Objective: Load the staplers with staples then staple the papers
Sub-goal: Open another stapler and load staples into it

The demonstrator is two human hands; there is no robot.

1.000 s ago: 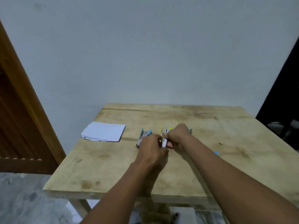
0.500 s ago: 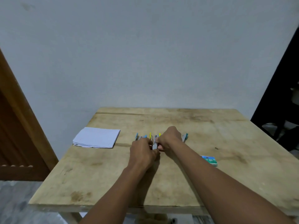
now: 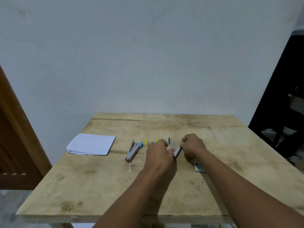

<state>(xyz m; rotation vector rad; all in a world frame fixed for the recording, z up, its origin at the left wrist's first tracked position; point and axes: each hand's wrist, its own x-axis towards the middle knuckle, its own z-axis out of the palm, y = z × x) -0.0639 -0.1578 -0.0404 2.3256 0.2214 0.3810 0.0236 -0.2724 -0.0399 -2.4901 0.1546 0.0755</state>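
Right hand [image 3: 193, 145] grips green stapler [image 3: 178, 151] by its open arm; left hand [image 3: 158, 153] pinches its base. Blue stapler [image 3: 133, 150] and papers [image 3: 92, 143] lie left of it.

A wooden table [image 3: 92, 186] with a stained, scuffed top and a dark seam across its far part stands against a plain pale wall [image 3: 148, 55]. A brown wooden door [image 3: 14, 145] stands at the left, above a mottled grey floor [image 3: 9, 208]. At the right is a dark opening [image 3: 287, 96] with dim shapes inside, too dark to tell.
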